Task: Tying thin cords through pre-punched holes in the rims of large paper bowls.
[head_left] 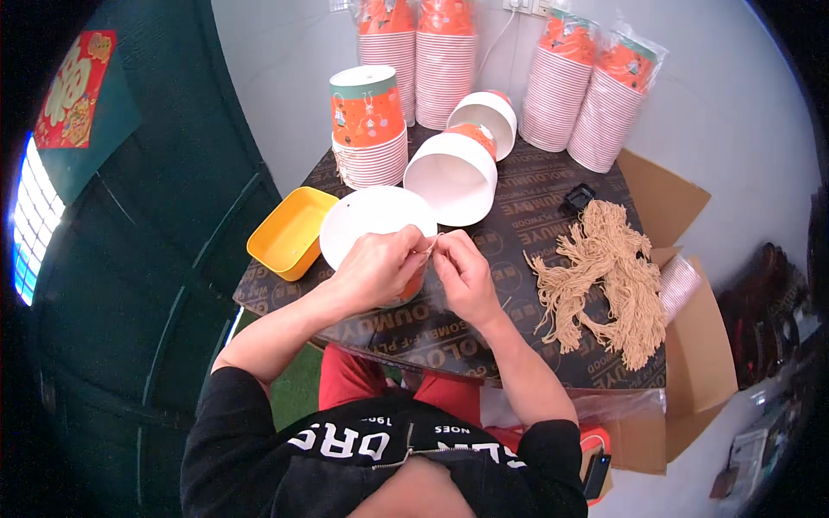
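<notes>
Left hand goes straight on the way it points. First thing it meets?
Likely the right hand, whose fingertips sit just past the left hand's, by the pale string. Depth is unclear, so it might slip by.

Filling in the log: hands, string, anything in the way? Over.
Left hand and right hand: pinching string. String at edge of front tub. Yellow box close on tub's left, yarn bundle off right; neither between hands.

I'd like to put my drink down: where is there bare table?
Between the right hand and the yarn, and between the tipped tubs and the black box. Crowded: the far side, with tub stacks, and just right of the yellow box.
</notes>
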Demonstrator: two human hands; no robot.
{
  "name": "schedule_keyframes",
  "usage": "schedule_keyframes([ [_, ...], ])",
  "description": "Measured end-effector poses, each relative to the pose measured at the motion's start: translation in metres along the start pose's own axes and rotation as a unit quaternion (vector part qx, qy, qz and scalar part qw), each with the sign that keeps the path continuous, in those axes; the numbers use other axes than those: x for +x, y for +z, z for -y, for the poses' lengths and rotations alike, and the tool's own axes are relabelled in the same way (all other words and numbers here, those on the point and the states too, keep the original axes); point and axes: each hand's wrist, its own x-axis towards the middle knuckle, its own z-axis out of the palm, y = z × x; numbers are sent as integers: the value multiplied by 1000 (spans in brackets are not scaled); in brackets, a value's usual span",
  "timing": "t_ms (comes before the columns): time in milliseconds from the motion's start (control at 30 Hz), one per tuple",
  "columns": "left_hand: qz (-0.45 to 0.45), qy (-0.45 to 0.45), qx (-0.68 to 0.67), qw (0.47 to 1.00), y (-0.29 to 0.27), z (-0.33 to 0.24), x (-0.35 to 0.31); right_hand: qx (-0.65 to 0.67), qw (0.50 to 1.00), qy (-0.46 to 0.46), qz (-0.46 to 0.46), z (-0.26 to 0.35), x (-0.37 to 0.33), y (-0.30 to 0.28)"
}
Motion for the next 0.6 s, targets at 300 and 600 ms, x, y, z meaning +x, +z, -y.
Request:
schedule_keyframes([
  [300, 17, -20, -35, 999, -5, 0, 0, 47, 996, 73, -2, 7, -2, 3],
  [600, 45, -72, -122, 989, -8, 1, 9, -43, 999, -1, -13, 8, -3, 0],
])
